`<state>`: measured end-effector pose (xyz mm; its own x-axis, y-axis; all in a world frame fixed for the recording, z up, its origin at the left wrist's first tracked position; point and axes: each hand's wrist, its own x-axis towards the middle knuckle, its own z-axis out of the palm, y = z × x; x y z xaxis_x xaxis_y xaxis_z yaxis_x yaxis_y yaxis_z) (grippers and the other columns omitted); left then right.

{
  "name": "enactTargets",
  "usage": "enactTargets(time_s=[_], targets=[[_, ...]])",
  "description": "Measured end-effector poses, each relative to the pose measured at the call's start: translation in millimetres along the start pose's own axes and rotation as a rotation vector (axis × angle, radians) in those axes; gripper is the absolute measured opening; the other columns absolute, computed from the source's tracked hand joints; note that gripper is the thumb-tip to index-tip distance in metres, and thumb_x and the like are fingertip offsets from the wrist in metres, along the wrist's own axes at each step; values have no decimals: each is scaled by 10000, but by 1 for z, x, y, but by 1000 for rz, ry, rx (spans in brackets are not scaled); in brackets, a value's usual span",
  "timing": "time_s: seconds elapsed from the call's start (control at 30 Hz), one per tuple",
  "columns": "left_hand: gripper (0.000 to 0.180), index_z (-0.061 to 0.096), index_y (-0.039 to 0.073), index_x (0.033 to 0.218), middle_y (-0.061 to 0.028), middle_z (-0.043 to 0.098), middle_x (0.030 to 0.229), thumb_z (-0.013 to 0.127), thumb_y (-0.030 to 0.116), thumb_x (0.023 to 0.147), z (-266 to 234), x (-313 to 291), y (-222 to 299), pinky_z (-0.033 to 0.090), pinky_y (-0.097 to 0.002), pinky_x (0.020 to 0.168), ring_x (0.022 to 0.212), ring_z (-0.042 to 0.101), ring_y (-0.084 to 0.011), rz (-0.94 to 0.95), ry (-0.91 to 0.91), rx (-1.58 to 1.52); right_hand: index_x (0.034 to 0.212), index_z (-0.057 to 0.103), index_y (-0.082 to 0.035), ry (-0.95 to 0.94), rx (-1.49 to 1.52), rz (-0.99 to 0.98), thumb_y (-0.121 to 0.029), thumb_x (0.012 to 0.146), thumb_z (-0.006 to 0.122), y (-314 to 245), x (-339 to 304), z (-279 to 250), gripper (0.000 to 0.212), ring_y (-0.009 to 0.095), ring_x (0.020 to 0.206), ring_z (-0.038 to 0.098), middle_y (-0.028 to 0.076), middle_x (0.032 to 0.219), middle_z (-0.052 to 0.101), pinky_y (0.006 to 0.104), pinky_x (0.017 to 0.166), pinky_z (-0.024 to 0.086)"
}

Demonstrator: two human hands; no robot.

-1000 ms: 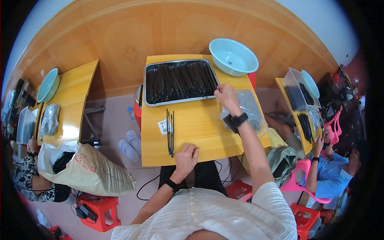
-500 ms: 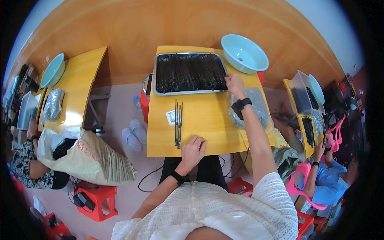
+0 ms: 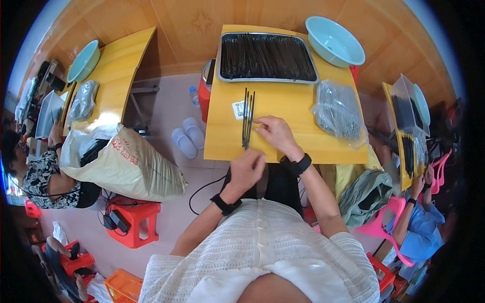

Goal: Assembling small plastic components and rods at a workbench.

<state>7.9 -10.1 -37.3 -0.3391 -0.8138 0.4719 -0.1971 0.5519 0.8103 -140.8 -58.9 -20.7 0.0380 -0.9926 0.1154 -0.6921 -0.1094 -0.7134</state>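
Note:
Several thin black strips (image 3: 248, 121) lie side by side on the yellow table (image 3: 293, 108), across a small white printed label (image 3: 238, 109). Just right of the strips is my right hand (image 3: 279, 135), palm down. Its fingers are bent but slightly apart, and nothing shows between them. At the table's near edge, below the strips, my left hand (image 3: 245, 172) is closed with curled fingers. Whatever it may hold is hidden. Farther back stands a metal tray (image 3: 270, 81) filled with a dense layer of black strips (image 3: 268, 56).
A clear plastic bag (image 3: 339, 111) lies at the table's right, below a light blue basin (image 3: 334, 41). On the left, a big woven sack (image 3: 136, 164) bulges near a red stool (image 3: 134, 222). White slippers (image 3: 188, 137) rest on the floor. Other people sit at tables on both sides.
My right hand has left the tray's right corner and come back beside the loose strips. My left hand stays near the front edge. The whole view has shifted.

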Motion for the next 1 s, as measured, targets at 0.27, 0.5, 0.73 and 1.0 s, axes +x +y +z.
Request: enactTargets(time_s=[0.27, 0.5, 0.73, 1.0], targets=[[325, 572, 20, 1070, -104, 517, 1092, 545, 42, 747, -22, 21, -25, 356, -388, 810, 1011, 450, -290, -27, -49, 534, 941, 610, -61, 100, -219, -117, -133, 743, 613, -22, -22, 11, 211, 287, 826, 551, 106, 841, 515, 387, 681, 458], [338, 579, 45, 1085, -91, 514, 1119, 556, 58, 748, -16, 21, -27, 350, -383, 813, 1017, 449, -276, -76, -78, 564, 942, 613, -46, 161, -244, -32, -174, 740, 629, -14, -47, -6, 240, 294, 846, 537, 100, 868, 526, 379, 722, 447], [354, 581, 44, 1088, -94, 511, 1112, 561, 50, 735, -3, 16, -12, 349, -384, 820, 1004, 448, -290, -81, -115, 489, 951, 550, -18, 315, -246, 177, -292, 678, 697, -9, -68, -6, 414, 320, 828, 559, 135, 901, 547, 389, 696, 458], [362, 575, 38, 1088, -100, 512, 1093, 578, 58, 727, 0, 15, -13, 348, -386, 839, 1030, 442, -290, -115, -139, 451, 842, 541, -14, 374, -330, 404, -182, 688, 650, -3, -60, -1, 252, 368, 735, 587, 184, 786, 581, 433, 640, 466]])
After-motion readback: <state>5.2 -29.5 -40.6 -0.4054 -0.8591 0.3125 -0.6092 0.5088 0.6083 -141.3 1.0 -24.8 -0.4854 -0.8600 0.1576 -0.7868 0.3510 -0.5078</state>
